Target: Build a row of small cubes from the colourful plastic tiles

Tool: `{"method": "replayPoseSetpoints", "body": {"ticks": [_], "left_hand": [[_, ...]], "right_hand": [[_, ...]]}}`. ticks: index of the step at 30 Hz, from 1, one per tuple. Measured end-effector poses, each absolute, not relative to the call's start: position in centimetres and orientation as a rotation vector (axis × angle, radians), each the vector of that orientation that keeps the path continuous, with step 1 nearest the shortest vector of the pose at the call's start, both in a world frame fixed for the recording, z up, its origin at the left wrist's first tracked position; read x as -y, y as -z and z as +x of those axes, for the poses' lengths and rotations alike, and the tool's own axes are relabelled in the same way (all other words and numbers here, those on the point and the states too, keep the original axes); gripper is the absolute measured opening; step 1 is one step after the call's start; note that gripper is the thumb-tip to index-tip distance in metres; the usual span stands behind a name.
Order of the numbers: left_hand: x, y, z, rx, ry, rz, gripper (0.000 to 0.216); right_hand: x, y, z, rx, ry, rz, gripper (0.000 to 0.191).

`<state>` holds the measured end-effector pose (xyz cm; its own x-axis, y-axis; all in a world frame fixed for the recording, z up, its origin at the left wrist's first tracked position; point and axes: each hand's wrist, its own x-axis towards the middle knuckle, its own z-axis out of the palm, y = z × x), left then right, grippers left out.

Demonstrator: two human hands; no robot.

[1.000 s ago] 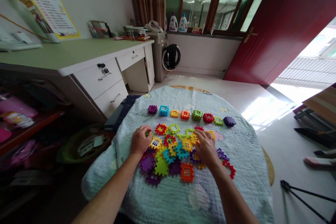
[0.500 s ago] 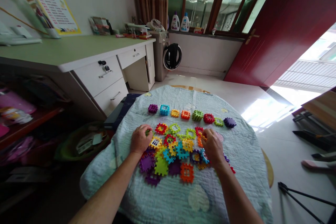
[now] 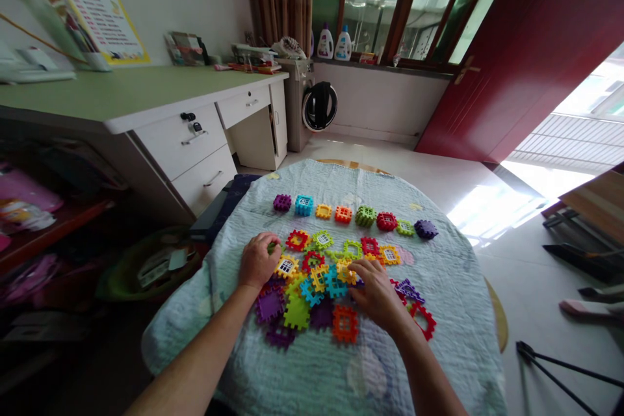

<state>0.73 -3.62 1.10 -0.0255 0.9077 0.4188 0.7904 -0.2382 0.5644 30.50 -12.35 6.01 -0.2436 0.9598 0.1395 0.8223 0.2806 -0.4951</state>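
My left hand (image 3: 260, 261) is closed round a green toothed building piece (image 3: 272, 247), mostly hidden by the fingers, at the left of a loose pile. At the middle of that pile, my right hand (image 3: 377, 289) reaches in with thumb and fingers apart, the fingertips at a yellow window piece (image 3: 344, 272). Below the hands are an orange window piece (image 3: 345, 324), a light green flat piece (image 3: 297, 312) and a purple flat piece (image 3: 270, 304). An orange-yellow window piece (image 3: 390, 255) lies beyond my right hand, beside a red one (image 3: 370, 246).
Behind the pile runs a row of pieces sorted by colour, from a purple stack (image 3: 282, 202) past a blue stack (image 3: 304, 205) to a dark purple stack (image 3: 426, 229). A pale cloth (image 3: 370, 377) covers the round table. A desk (image 3: 195, 94) stands to the left.
My right hand has let go of the orange-yellow piece beside the red one and moved left and nearer, into the pile. My left hand stays nearly in place, with the green piece.
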Motion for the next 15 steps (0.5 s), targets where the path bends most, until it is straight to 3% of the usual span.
{"method": "replayPoseSetpoints", "body": {"ticks": [8, 15], "left_hand": [[3.6, -1.0, 0.7, -1.834, -1.123, 2.077, 0.013], [3.7, -1.1, 0.7, -1.841, -1.124, 2.065, 0.012]], "right_hand": [[11.7, -5.2, 30.2, 2.035, -0.387, -1.604, 0.017], [10.6, -5.2, 30.5, 1.762, -0.588, -1.676, 0.029]]}}
